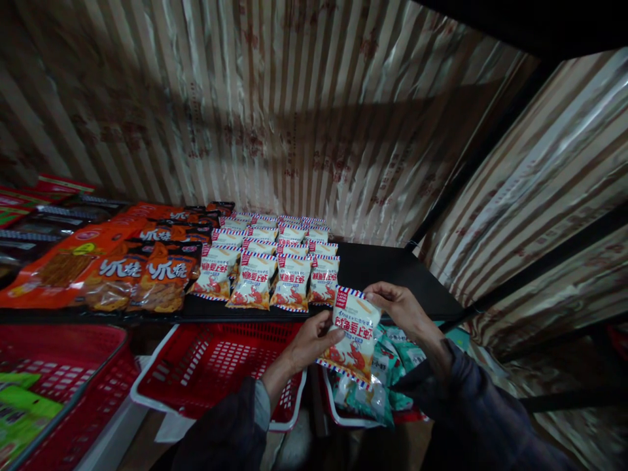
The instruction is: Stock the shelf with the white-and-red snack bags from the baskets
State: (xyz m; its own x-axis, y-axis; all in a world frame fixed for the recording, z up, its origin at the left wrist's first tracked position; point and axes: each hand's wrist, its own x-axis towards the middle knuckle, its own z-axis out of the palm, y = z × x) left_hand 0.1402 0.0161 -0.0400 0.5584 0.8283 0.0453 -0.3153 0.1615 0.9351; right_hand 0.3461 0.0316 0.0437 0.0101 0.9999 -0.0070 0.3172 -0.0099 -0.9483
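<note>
Between my two hands is a white snack bag (352, 333) with red lettering and a red-blue striped edge, its printed front towards me. My left hand (314, 339) grips its left side, thumb across the front. At the upper right corner, my right hand (395, 302) pinches the bag. Matching snack bags (250, 278) stand in rows on the black shelf (392, 268), just beyond and left of the held one. Below it, a red basket (338, 418) with a white rim holds several green and white packets (377, 379).
Orange snack packets (164, 275) and a large orange bag (63, 261) lie on the shelf's left part. Under the shelf are a red basket (196, 373) with a white rim and another red basket (98, 392) with green packets (24, 412). Striped sheeting (275, 98) hangs behind; a dark post (481, 157) stands right.
</note>
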